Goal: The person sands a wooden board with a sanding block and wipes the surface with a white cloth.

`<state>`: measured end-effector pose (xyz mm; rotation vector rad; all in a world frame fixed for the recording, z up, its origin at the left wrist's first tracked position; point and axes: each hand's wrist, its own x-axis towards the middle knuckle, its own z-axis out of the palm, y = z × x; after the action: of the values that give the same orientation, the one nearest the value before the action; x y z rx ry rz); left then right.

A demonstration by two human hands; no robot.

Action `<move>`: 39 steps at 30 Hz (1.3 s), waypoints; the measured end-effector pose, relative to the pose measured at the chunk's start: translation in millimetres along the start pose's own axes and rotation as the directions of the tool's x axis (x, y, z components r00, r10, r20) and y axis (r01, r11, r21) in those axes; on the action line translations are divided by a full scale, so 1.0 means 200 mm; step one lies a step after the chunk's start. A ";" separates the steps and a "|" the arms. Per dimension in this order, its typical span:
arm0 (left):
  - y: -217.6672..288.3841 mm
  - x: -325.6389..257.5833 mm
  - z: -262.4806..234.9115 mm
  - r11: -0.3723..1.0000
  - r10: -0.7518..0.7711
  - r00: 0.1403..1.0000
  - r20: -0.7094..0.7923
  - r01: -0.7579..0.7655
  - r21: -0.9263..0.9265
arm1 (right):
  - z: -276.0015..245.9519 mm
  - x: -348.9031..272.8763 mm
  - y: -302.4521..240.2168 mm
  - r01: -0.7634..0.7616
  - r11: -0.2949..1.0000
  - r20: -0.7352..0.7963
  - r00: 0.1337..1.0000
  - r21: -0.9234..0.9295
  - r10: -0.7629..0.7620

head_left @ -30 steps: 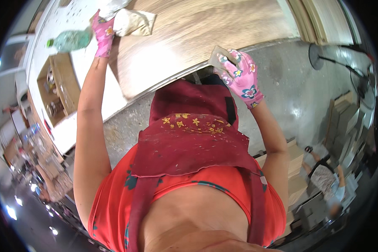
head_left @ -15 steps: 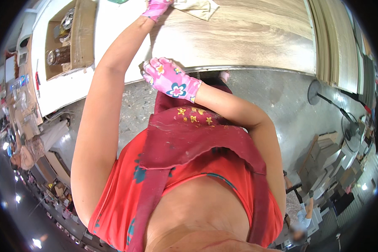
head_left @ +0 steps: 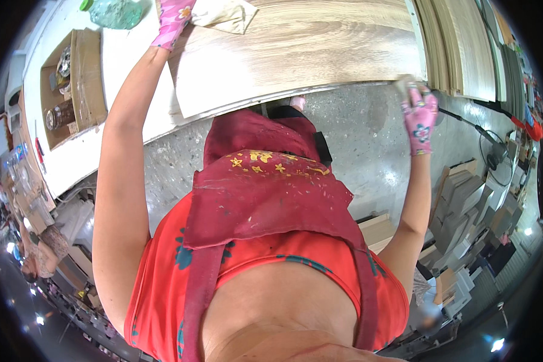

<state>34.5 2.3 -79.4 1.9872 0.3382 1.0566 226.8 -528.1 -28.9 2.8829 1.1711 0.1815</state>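
Observation:
My left hand, in a pink flowered glove, rests at the left part of a wood-grain board. The upper edge of the view cuts off its fingers. Right beside it lies a crumpled cream cloth; whether the hand grips it is hidden. My right hand, gloved alike, is at the board's near right corner with the arm stretched out. Its fingers are closed on a small pale pad at the board edge; motion blur hides its exact kind.
On the white table stand a cardboard box with jars and a green plastic bottle. Stacked boards stand to the right. A fan and piled grey panels are at the lower right. Other people are in the background.
My right hand has swept from the board's near left corner rightward along the front edge to its right corner. The view has shifted, showing more of the green bottle.

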 end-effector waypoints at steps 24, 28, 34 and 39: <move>0.70 -0.45 0.94 0.812 0.353 0.405 0.843 -0.581 -0.061 | 0.27 0.46 0.07 0.113 -0.097 0.029 0.492 0.989 0.870; 0.88 -0.33 1.43 0.802 0.360 0.355 0.863 -0.591 -0.092 | 0.38 0.44 0.13 0.237 -0.280 0.162 0.422 0.930 0.892; 0.90 -0.19 1.98 0.788 0.503 0.314 0.805 -0.549 -0.278 | 0.80 0.30 0.35 0.319 -0.529 0.320 0.521 0.787 0.791; 0.94 -0.07 2.15 0.944 0.304 0.275 0.912 -0.216 -0.249 | 0.48 0.10 0.16 0.170 0.023 -0.065 0.241 0.985 0.968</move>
<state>336.5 -357.9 -66.9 2.2600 -0.7189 -0.1282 274.5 -535.6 -120.0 4.3481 -0.8130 1.8871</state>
